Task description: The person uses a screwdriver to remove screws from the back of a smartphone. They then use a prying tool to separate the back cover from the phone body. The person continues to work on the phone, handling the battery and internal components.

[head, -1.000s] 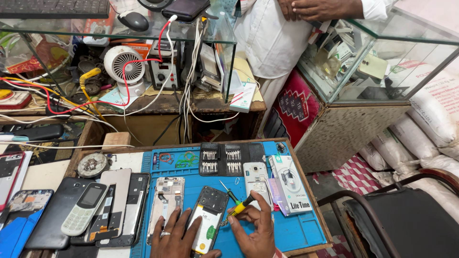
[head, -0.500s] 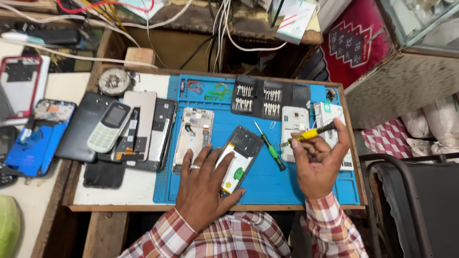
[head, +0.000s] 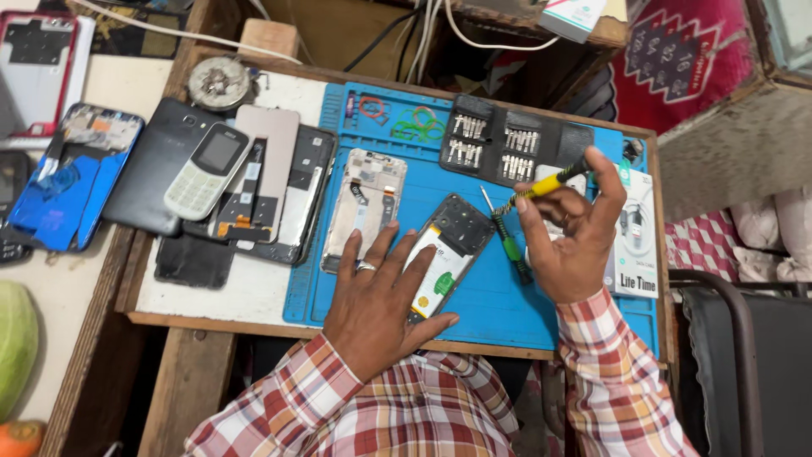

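My left hand (head: 382, 298) lies flat on an opened black phone (head: 451, 246) with its back off, resting on the blue work mat (head: 474, 300); a ring shows on one finger. My right hand (head: 571, 237) is raised to the right of the phone and grips a yellow-handled screwdriver (head: 541, 186), tip angled down-left toward the phone. A green-handled screwdriver (head: 506, 239) lies on the mat between phone and right hand. A silver phone frame (head: 365, 203) sits left of the opened phone.
A black bit-set case (head: 499, 145) lies open at the mat's far edge. Several phones and parts, including a grey keypad phone (head: 205, 171) and a blue-cased phone (head: 72, 178), cover the left side. A white box (head: 637, 241) sits at the right edge.
The view has dropped closer over the bench. My right hand has lifted with the yellow screwdriver and moved slightly toward the phone. My left hand stays pressed on the opened phone.
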